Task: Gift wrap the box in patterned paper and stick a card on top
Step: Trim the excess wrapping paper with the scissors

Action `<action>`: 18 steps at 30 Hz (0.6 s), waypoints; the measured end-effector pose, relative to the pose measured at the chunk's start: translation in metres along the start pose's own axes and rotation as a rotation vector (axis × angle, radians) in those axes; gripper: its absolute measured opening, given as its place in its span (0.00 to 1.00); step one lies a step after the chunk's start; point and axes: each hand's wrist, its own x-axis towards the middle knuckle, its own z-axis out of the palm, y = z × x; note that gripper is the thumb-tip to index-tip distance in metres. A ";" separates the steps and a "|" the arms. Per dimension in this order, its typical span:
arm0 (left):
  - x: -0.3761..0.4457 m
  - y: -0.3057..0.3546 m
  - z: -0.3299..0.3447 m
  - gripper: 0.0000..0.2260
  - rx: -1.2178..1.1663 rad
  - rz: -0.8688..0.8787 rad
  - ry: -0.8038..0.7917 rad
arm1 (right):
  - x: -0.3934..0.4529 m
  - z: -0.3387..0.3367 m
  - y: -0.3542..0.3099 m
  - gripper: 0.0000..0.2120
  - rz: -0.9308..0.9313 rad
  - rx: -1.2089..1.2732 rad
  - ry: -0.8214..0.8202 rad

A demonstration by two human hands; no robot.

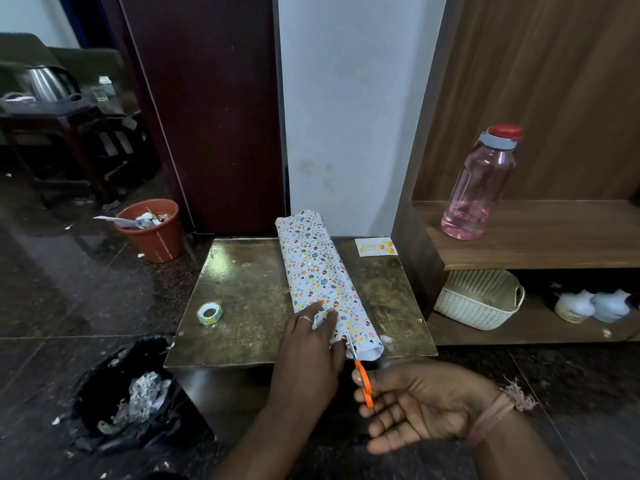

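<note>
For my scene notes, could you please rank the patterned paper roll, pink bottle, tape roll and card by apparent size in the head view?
1. patterned paper roll
2. pink bottle, though it stands farther back
3. card and tape roll: they look about alike, so unranked

No legible text (card (376, 246) blurred).

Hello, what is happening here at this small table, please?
A person is wrapping a gift. The left hand presses flat on the patterned paper on the table, while the right hand holds orange scissors cutting its near end. A tape roll and card lie unused.
</note>
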 end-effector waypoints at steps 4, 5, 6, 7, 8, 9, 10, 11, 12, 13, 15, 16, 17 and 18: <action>-0.001 0.000 -0.001 0.23 0.011 0.004 0.016 | 0.000 0.004 0.001 0.23 -0.003 -0.032 -0.037; -0.001 0.001 -0.001 0.24 0.012 -0.002 0.020 | -0.002 0.004 0.001 0.22 -0.004 -0.045 -0.047; 0.001 0.001 0.000 0.23 0.010 -0.013 0.021 | -0.003 0.004 0.001 0.22 -0.002 -0.055 -0.051; 0.001 0.001 0.000 0.23 0.005 -0.024 0.024 | -0.004 0.003 0.001 0.22 0.000 -0.064 -0.047; 0.002 0.001 0.001 0.24 -0.003 -0.035 0.027 | -0.005 0.003 0.001 0.23 0.005 -0.073 -0.044; 0.002 0.001 0.002 0.24 -0.009 -0.045 0.028 | -0.006 0.003 0.001 0.23 0.010 -0.080 -0.043; 0.003 0.001 0.002 0.24 -0.012 -0.054 0.020 | -0.006 0.003 0.001 0.24 0.014 -0.082 -0.046; 0.002 0.000 0.002 0.24 -0.012 -0.055 0.008 | -0.006 0.004 0.000 0.23 0.011 -0.079 -0.049; 0.002 0.000 0.003 0.23 -0.014 -0.051 -0.009 | -0.005 0.004 0.000 0.22 0.004 -0.072 -0.048; 0.002 0.001 0.003 0.23 -0.015 -0.045 -0.026 | -0.004 0.004 -0.001 0.22 -0.005 -0.061 -0.041; 0.002 0.002 0.003 0.23 -0.009 -0.037 -0.047 | -0.003 0.003 -0.002 0.23 -0.020 -0.029 -0.021; 0.001 0.002 0.003 0.23 -0.002 -0.033 -0.045 | -0.001 0.003 -0.002 0.24 -0.022 -0.017 -0.015; 0.001 0.002 0.003 0.23 0.003 -0.031 -0.041 | 0.000 0.003 -0.002 0.24 -0.024 -0.004 -0.010; 0.000 0.003 0.004 0.24 0.003 -0.033 -0.042 | 0.001 0.003 -0.002 0.24 -0.027 0.008 -0.006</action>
